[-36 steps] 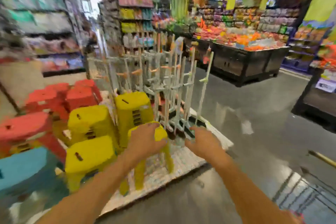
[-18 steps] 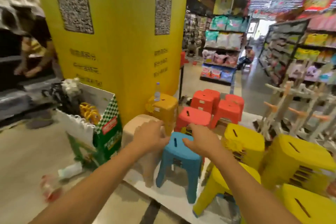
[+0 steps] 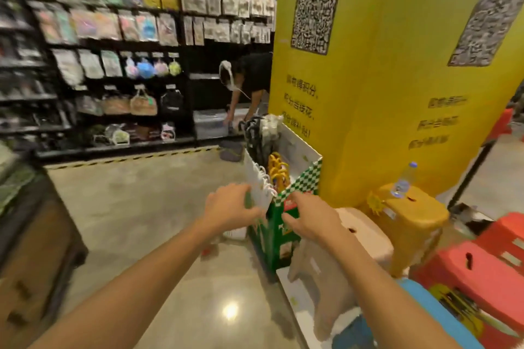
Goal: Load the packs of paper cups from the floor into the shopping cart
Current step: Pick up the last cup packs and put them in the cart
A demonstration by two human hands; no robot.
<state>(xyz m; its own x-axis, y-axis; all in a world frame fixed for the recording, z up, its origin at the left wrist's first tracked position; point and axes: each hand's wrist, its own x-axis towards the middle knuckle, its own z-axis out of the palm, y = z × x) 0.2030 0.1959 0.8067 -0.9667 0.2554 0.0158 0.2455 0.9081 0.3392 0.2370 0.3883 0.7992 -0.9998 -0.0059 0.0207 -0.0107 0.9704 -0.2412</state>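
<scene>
My left hand point(image 3: 229, 207) and my right hand point(image 3: 309, 218) reach out in front of me at chest height. Both hold nothing, and their fingers are loosely curled and apart. On the floor just beyond my left hand lie a whitish pack point(image 3: 236, 233) and a blurred reddish item point(image 3: 207, 250); I cannot tell whether these are paper cup packs. No shopping cart is in view.
A green checkered display box point(image 3: 283, 235) stands right behind my hands, against a yellow pillar point(image 3: 382, 93). Beige point(image 3: 365, 232), orange point(image 3: 414, 207), red point(image 3: 467, 266) and blue point(image 3: 433, 309) stools crowd the right. Left are a brown cabinet point(image 3: 31, 249) and shelves; a person point(image 3: 246, 85) bends over at the back.
The view has swung left, from the stool display to the display box and the aisle floor. Both hands stay out in front, holding nothing.
</scene>
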